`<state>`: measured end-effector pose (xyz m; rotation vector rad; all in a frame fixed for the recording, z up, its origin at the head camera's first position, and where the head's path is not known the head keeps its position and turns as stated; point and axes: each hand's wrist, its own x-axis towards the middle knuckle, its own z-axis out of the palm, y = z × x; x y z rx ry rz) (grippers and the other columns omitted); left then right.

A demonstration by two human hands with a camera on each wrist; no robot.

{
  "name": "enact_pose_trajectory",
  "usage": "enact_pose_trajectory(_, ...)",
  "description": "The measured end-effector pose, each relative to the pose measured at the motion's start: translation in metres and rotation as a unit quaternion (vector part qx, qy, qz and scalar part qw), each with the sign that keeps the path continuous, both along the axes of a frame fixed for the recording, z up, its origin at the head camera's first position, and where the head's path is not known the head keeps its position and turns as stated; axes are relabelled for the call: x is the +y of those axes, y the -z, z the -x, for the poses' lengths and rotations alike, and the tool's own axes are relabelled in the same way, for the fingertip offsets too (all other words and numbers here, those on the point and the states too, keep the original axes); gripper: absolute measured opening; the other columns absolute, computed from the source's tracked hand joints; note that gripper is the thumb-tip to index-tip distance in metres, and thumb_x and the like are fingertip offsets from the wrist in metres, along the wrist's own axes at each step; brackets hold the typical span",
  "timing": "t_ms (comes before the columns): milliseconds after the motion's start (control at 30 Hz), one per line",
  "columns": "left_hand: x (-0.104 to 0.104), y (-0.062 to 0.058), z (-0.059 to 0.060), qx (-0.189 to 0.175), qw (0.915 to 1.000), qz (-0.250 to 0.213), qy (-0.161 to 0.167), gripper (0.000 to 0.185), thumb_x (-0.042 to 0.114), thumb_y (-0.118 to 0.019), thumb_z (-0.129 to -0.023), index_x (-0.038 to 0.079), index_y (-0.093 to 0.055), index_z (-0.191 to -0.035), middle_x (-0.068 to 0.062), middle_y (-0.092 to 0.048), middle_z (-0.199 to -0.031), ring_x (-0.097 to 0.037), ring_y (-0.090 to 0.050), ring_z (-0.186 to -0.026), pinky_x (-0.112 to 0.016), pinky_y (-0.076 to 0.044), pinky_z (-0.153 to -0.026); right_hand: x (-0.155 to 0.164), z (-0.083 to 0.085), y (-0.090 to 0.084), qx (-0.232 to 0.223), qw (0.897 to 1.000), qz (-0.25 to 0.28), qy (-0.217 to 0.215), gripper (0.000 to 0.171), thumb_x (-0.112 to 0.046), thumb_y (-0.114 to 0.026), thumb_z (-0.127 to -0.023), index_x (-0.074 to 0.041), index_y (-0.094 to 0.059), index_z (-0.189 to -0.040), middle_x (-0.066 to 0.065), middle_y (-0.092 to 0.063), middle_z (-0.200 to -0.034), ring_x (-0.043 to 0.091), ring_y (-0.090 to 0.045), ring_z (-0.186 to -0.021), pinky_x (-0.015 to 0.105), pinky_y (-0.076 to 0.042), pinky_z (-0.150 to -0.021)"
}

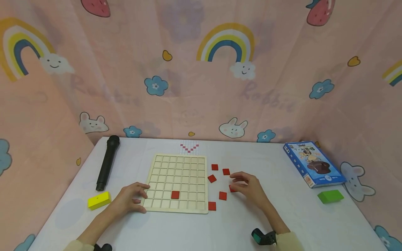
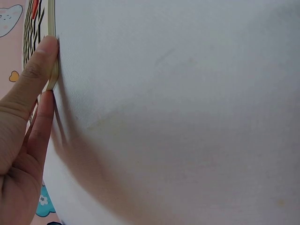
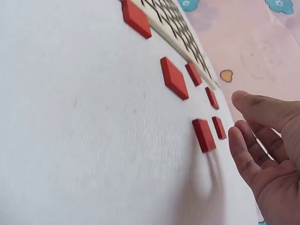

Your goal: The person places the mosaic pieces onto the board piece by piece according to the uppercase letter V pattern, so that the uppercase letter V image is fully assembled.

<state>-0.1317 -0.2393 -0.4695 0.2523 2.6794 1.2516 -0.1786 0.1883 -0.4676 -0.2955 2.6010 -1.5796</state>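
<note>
A cream grid board lies flat on the white table, with one red square tile in a cell of its lower half. My left hand holds the board at its near left corner, thumb and fingers at its edges. To the right of the board, several loose red tiles lie scattered. My right hand hovers over the rightmost of them, a red tile partly hidden by the fingers in the head view. In the right wrist view its thumb and fingers are apart, with nothing between them.
A pattern card lies behind the board. On the left are a black microphone and a yellow block. A blue box and a green block sit on the right. A patterned pink cloth hangs behind.
</note>
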Motion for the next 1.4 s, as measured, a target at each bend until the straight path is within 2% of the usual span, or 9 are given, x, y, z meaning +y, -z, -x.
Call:
enact_pose_trajectory(200, 0.0, 0.001, 0.0, 0.006, 1.0, 0.002, 0.005, 0.039, 0.004, -0.09, -0.052, 0.011, -0.064, -0.081, -0.015, -0.058, -0.126, -0.041, -0.05, -0.118, -0.024, -0.057, -0.074, 0.021, 0.006, 0.007, -0.012, 0.997, -0.067, -0.03, 0.034, -0.004, -0.075, -0.081, -0.003, -0.065, -0.114, 0.012, -0.065, -0.111, 0.027, -0.062, -0.099, 0.034, -0.054, -0.087)
enact_pose_trajectory(433, -0.001, -0.001, -0.001, 0.005, 1.0, 0.006, 0.005, 0.039, 0.004, -0.09, -0.053, 0.011, -0.064, -0.081, -0.014, -0.058, -0.125, -0.041, -0.05, -0.118, -0.024, -0.057, -0.074, 0.031, 0.017, 0.014, -0.008, 0.992, -0.096, -0.083, 0.032, -0.009, -0.077, -0.08, -0.008, -0.067, -0.11, 0.006, -0.067, -0.106, 0.023, -0.06, -0.095, 0.02, -0.054, -0.077)
enact_pose_trajectory(533, -0.001, 0.001, 0.0, 0.01, 0.9999, 0.002, 0.012, 0.039, 0.004, -0.09, -0.053, 0.011, -0.064, -0.081, -0.015, -0.058, -0.125, -0.041, -0.05, -0.118, -0.024, -0.057, -0.074, 0.033, 0.021, 0.015, -0.01, 0.991, -0.099, -0.091, 0.029, -0.011, -0.077, -0.08, -0.009, -0.068, -0.108, 0.004, -0.068, -0.103, 0.022, -0.059, -0.093, 0.019, -0.052, -0.075)
enact_pose_trajectory(667, -0.002, 0.003, 0.001, 0.016, 0.9996, -0.002, 0.021, 0.039, 0.004, -0.09, -0.053, 0.011, -0.064, -0.082, -0.015, -0.058, -0.125, -0.041, -0.05, -0.118, -0.023, -0.057, -0.073, 0.032, 0.021, 0.016, -0.014, 0.992, -0.098, -0.072, 0.027, -0.012, -0.077, -0.08, -0.008, -0.069, -0.106, 0.003, -0.068, -0.1, 0.019, -0.06, -0.09, 0.017, -0.052, -0.075)
enact_pose_trajectory(900, -0.002, 0.002, 0.0, 0.013, 0.9997, -0.005, 0.019, 0.039, 0.004, -0.09, -0.054, 0.01, -0.064, -0.082, -0.016, -0.057, -0.126, -0.042, -0.05, -0.118, -0.025, -0.057, -0.074, 0.028, 0.012, 0.016, -0.005, 0.998, -0.061, -0.026, 0.027, -0.007, -0.075, -0.081, -0.004, -0.068, -0.107, 0.008, -0.068, -0.098, 0.016, -0.063, -0.08, 0.016, -0.054, -0.076)
enact_pose_trajectory(1233, 0.0, -0.001, 0.003, 0.008, 0.9998, -0.006, 0.016, 0.039, 0.004, -0.089, -0.054, 0.01, -0.064, -0.082, -0.015, -0.057, -0.127, -0.041, -0.049, -0.119, -0.025, -0.057, -0.075, 0.02, -0.001, 0.01, -0.029, 0.997, -0.028, 0.073, 0.03, -0.004, -0.075, -0.081, -0.001, -0.068, -0.11, 0.012, -0.07, -0.101, 0.024, -0.068, -0.093, 0.027, -0.055, -0.084)
enact_pose_trajectory(1400, -0.001, 0.0, 0.0, 0.01, 0.9998, -0.006, 0.014, 0.039, 0.004, -0.09, -0.053, 0.01, -0.064, -0.081, -0.016, -0.057, -0.126, -0.041, -0.05, -0.118, -0.024, -0.057, -0.074, 0.012, -0.006, 0.005, -0.05, 0.994, -0.019, 0.098, 0.029, -0.007, -0.076, -0.081, -0.001, -0.069, -0.108, 0.013, -0.071, -0.099, 0.025, -0.069, -0.092, 0.033, -0.055, -0.087)
